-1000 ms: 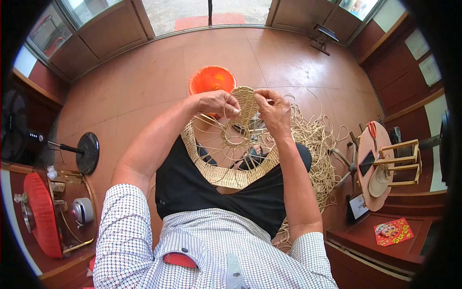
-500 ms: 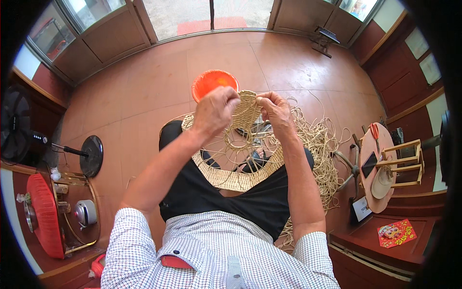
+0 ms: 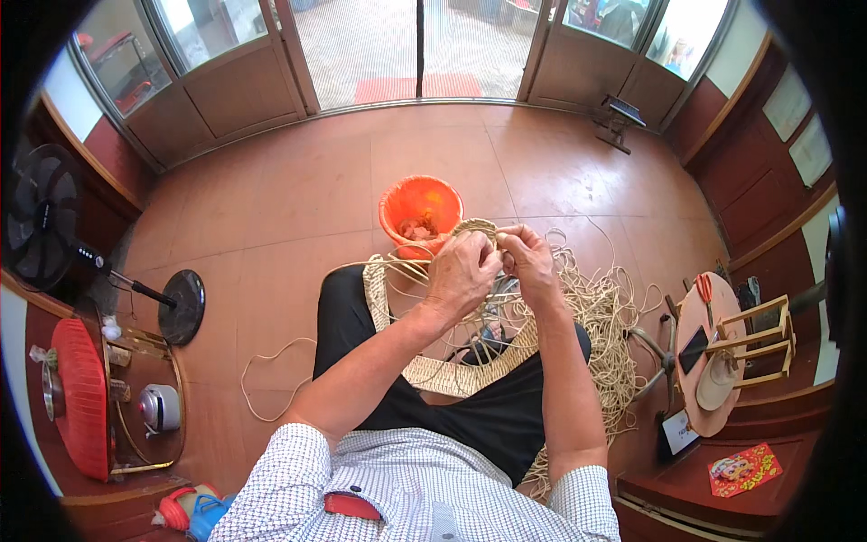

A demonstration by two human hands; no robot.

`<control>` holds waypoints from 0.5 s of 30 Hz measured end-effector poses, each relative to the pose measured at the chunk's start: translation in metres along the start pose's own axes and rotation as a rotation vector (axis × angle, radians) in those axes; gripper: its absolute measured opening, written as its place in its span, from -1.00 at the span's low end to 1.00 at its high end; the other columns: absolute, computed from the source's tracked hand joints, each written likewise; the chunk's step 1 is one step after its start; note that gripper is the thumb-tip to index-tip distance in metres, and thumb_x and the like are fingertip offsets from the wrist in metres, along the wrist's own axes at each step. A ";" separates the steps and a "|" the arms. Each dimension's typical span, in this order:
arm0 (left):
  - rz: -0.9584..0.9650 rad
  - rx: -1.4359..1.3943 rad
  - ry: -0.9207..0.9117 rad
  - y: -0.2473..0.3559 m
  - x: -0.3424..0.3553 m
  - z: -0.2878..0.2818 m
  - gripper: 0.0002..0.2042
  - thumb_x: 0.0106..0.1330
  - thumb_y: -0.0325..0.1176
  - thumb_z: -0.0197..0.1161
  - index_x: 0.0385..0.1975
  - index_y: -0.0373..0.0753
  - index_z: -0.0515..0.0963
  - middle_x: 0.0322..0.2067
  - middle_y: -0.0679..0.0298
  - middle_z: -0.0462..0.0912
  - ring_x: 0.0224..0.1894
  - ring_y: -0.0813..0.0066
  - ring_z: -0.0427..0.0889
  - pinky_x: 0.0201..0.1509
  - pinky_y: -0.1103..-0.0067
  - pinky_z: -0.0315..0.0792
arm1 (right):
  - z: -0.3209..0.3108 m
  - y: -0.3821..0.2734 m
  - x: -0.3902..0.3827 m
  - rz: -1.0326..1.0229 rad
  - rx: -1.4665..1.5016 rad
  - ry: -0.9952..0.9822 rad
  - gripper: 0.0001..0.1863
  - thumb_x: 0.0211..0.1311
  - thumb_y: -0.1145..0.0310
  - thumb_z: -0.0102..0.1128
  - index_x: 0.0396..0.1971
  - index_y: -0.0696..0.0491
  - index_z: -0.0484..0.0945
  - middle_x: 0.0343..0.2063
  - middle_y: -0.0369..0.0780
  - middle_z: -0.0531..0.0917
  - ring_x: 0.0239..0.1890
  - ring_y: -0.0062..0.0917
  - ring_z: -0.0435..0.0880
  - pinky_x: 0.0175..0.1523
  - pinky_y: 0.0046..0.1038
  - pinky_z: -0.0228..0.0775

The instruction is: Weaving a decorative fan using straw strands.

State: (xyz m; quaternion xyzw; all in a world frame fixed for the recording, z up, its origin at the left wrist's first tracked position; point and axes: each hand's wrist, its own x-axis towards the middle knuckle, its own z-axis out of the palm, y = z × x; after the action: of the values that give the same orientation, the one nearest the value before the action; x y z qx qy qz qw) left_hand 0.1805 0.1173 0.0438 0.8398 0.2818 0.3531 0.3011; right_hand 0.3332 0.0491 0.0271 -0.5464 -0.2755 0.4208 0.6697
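A piece woven from tan straw cord lies across my lap, with a wide braided band (image 3: 433, 378) bent round between my thighs. Its narrow woven end (image 3: 476, 225) stands up at the far side, partly covered by my hands. My right hand (image 3: 531, 260) pinches the edge of that end between thumb and fingers. Close beside it, my left hand (image 3: 463, 273) is closed in front of the weave, back of the hand up; what its fingertips grip is hidden. Loose cords stretch across the opening under my wrists.
An orange bucket (image 3: 390, 221) with reddish scraps inside stands just beyond my hands. A tangled heap of straw cord (image 3: 607, 316) spreads at my right. A round stool (image 3: 700, 388) holds scissors (image 3: 703, 287) and a small wooden rack. At left stands a black fan (image 3: 183, 307).
My left hand has come down and right to meet my right hand, covering much of the woven end. The view has tilted up, so everything sits lower. A cord loop shows on the left floor.
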 end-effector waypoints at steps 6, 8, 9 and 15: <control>-0.516 -0.972 -0.439 0.016 0.023 -0.032 -0.78 0.57 -0.26 0.15 -0.39 -0.13 0.51 -0.56 0.51 0.42 -0.55 0.76 0.34 -0.43 0.67 0.32 | 0.011 0.016 -0.028 -0.400 -0.469 0.200 -0.85 0.44 0.37 0.38 -0.15 0.13 0.70 -0.48 -0.38 0.61 -0.49 -0.73 0.52 -0.38 -0.57 0.36; -0.534 -0.992 -0.448 0.025 0.026 -0.042 -0.76 0.58 -0.21 0.17 -0.40 -0.10 0.51 -0.58 0.57 0.33 -0.58 0.77 0.21 -0.48 0.67 0.20 | 0.018 0.020 -0.031 -0.567 -0.587 0.274 -0.88 0.39 0.42 0.40 -0.16 0.12 0.70 -0.47 -0.32 0.62 -0.52 -0.68 0.54 -0.38 -0.53 0.39; -0.534 -0.991 -0.444 0.027 0.026 -0.045 -0.76 0.58 -0.21 0.17 -0.40 -0.10 0.51 -0.58 0.57 0.33 -0.58 0.77 0.21 -0.48 0.67 0.20 | 0.019 0.020 -0.030 -0.568 -0.586 0.270 -0.88 0.39 0.42 0.40 -0.16 0.12 0.70 -0.47 -0.32 0.62 -0.52 -0.68 0.54 -0.38 -0.53 0.39; -0.543 -0.884 -0.411 0.032 -0.008 -0.102 -0.76 0.60 -0.15 0.20 -0.33 -0.11 0.58 -0.57 0.57 0.36 -0.58 0.78 0.25 -0.47 0.68 0.15 | 0.027 0.019 -0.023 -0.627 -0.639 0.399 -0.84 0.34 0.38 0.48 -0.21 0.13 0.73 -0.38 -0.21 0.71 -0.50 -0.56 0.64 -0.34 -0.44 0.47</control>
State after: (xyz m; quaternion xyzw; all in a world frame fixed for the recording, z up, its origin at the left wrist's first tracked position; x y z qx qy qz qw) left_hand 0.1065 0.1224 0.1209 0.5824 0.2487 0.1762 0.7536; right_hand 0.2943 0.0432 0.0178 -0.6852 -0.4085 -0.0193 0.6028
